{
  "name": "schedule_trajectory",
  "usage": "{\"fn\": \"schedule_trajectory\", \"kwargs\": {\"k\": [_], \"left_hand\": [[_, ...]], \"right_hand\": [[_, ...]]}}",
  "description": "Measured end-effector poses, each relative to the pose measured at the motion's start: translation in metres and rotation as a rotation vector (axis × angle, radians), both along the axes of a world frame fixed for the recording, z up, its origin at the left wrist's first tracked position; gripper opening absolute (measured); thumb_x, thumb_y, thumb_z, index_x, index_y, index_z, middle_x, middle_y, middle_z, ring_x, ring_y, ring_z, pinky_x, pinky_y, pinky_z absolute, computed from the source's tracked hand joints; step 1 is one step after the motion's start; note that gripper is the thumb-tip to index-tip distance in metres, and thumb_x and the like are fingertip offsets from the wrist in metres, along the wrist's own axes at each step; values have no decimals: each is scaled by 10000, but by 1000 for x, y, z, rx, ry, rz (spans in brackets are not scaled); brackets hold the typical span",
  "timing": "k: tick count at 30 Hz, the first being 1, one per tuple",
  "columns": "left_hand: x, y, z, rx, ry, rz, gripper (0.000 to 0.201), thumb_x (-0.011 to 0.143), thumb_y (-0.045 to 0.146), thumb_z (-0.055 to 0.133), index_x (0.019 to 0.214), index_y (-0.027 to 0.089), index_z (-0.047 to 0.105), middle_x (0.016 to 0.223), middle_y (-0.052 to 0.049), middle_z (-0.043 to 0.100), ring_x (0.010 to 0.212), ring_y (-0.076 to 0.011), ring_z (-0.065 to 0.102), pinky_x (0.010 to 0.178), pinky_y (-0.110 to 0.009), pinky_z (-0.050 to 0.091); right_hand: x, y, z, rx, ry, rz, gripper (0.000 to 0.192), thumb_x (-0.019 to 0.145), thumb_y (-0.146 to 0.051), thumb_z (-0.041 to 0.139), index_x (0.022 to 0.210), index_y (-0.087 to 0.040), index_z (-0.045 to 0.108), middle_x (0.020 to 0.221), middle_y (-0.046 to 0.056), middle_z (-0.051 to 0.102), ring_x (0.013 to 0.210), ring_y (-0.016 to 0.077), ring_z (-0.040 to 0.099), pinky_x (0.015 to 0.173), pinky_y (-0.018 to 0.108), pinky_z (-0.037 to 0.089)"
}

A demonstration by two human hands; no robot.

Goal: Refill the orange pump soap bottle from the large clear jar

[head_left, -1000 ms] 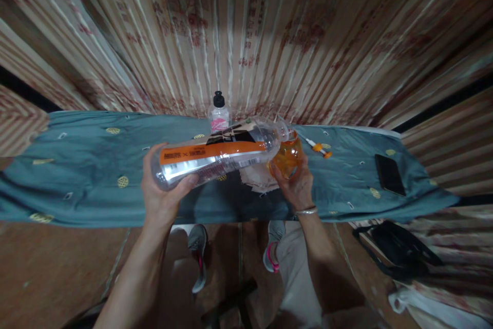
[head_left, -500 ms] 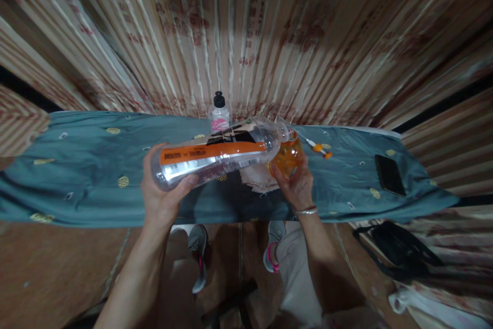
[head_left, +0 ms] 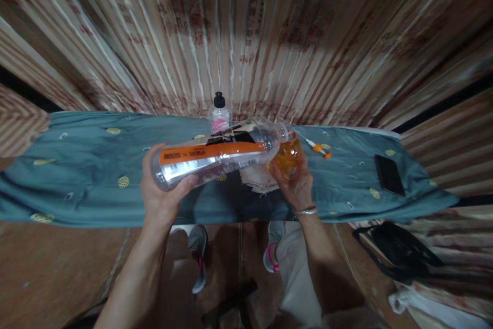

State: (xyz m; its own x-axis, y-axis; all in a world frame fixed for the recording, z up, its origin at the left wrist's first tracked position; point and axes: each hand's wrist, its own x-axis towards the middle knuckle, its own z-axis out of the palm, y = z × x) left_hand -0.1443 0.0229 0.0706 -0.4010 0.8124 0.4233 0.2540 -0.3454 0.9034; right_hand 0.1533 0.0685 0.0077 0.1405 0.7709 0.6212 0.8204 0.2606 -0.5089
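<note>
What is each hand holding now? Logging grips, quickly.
Left hand: closed on large clear plastic bottle, tipped sideways.
Right hand: closed on small orange jar.

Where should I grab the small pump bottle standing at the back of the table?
Grip the small pump bottle around its clear body below the black cap, coming from the left: it stands upright, and the tilted big bottle in the left hand crowds its front and right.

Left hand [head_left: 162,198], right hand [head_left: 295,185] clenched
</note>
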Motion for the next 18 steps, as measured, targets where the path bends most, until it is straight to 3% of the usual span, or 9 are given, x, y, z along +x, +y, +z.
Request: {"fn": "schedule_trajectory", "kwargs": {"k": [18], "left_hand": [[-1,0,0,1,-37,10,763,565,488,878,1250,313,592,1076,-33,674,956,-251,650,840,-415,581]], "right_hand": [[0,1,-1,46,-27,-18,743,827,-573,643,1386,-131,433,1175,181,690,999,318,722,816,481,618]]}}
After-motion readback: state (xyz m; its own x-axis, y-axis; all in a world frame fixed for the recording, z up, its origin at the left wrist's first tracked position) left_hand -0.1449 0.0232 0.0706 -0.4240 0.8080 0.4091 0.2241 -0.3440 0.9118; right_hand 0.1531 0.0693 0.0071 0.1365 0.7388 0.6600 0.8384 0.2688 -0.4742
